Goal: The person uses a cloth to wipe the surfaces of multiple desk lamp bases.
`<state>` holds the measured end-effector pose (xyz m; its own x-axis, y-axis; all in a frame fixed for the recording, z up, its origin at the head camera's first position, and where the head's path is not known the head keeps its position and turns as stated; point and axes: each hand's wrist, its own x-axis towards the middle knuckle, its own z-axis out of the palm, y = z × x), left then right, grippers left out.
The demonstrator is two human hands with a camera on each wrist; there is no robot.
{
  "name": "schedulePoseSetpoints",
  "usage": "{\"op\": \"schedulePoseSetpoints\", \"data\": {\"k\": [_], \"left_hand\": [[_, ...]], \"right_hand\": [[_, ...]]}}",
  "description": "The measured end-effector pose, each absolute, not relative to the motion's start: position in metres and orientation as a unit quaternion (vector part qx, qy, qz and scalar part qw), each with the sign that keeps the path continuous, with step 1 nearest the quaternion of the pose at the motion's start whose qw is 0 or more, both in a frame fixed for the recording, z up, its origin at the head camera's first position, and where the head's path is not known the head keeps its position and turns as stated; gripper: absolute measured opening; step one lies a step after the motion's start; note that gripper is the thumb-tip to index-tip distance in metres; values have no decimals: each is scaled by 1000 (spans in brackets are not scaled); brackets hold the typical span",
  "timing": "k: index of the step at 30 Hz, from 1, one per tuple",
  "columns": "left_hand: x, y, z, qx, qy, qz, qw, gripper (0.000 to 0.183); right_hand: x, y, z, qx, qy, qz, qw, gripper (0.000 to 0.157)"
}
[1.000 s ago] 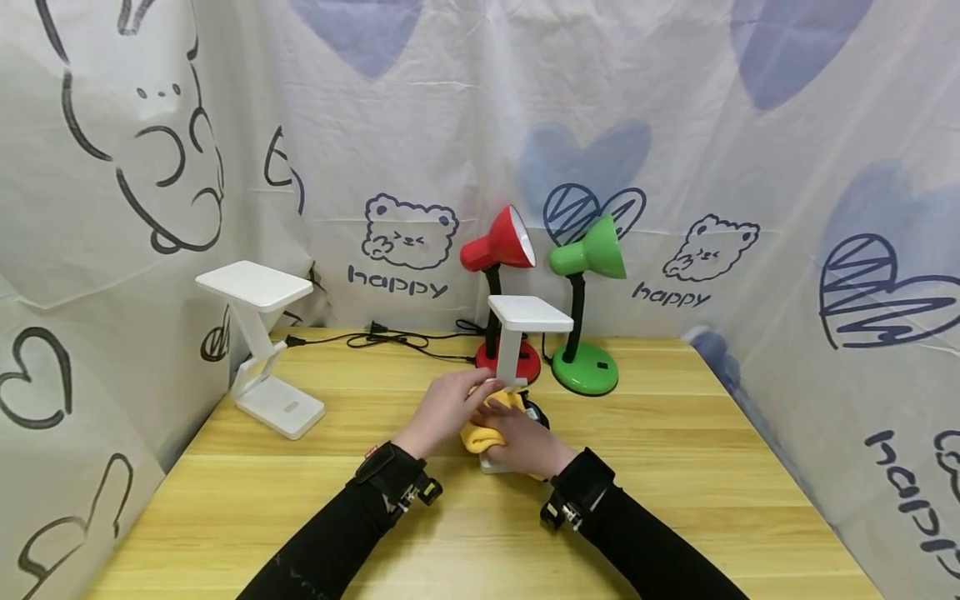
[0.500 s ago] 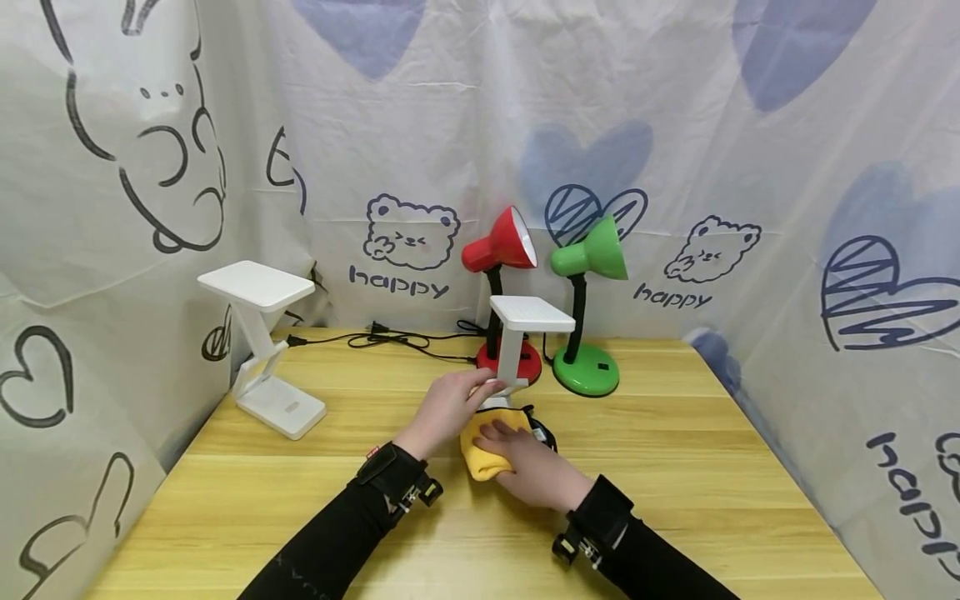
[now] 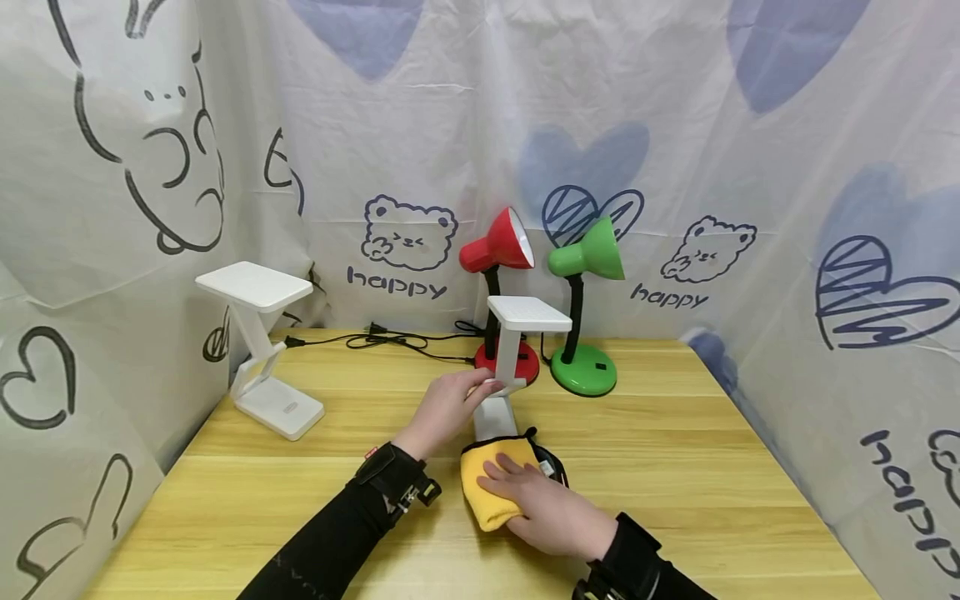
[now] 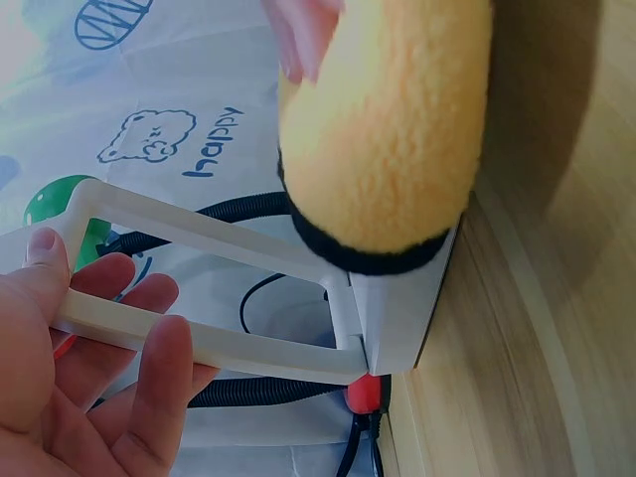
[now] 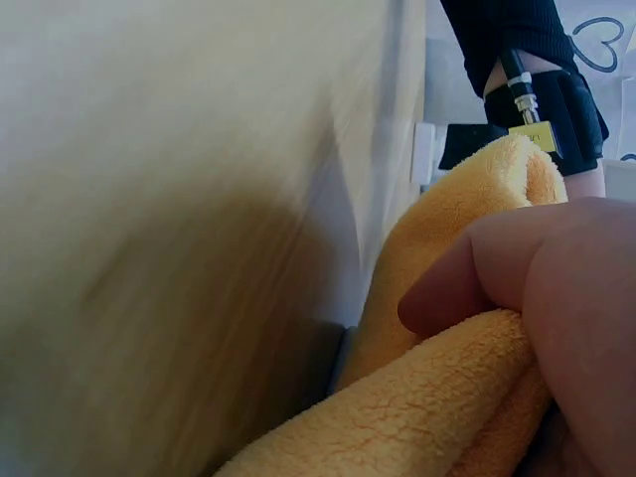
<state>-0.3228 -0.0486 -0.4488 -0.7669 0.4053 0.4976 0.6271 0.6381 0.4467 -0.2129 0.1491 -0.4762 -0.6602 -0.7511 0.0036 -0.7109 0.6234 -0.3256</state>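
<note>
A white desk lamp (image 3: 528, 313) stands mid-table with its flat head folded out. My left hand (image 3: 444, 408) grips the lamp's arm near its lower joint; in the left wrist view, thumb and fingers (image 4: 164, 370) wrap one white strut (image 4: 238, 346). A folded yellow cloth (image 3: 483, 493) with a black edge lies over the near end of the lamp's base (image 3: 495, 417), covering it. My right hand (image 3: 551, 508) holds the cloth, fingers spread on top. In the right wrist view its thumb (image 5: 447, 293) is tucked into the fold.
A red lamp (image 3: 498, 242) and a green lamp (image 3: 588, 371) stand behind. Another white lamp (image 3: 281, 408) is at the left. Black cords (image 3: 408, 337) lie along the back edge; a coiled black cord (image 3: 557, 467) sits right beside the cloth. Printed curtains enclose the wooden table (image 3: 675, 467).
My right hand has slid the cloth toward me along the lamp's base, from close under the joint to the near end, uncovering the upper base. The left hand stays on the arm.
</note>
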Motion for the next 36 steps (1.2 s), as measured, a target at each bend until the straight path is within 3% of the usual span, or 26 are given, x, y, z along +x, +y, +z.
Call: {"op": "schedulePoseSetpoints", "data": {"k": [10,16,28,36], "left_hand": [[-322,-49,-448,-293,-888,-306,177,18],[-320,-49,-446,-295,-887,-310,172,18],[-322,-48,-447,-300,-885,-308,181,16],[-321,-48,-446,-302,-886,-307,172,18]], "right_hand": [[-229,140,-478,-393,908,-140,44,50],[-254,133,-475,-391,911,-129,35,53],[-307,125,-487,-392,908,-145,-39,49],[-311,123,-488,-389,910,-134,-40,51]]}}
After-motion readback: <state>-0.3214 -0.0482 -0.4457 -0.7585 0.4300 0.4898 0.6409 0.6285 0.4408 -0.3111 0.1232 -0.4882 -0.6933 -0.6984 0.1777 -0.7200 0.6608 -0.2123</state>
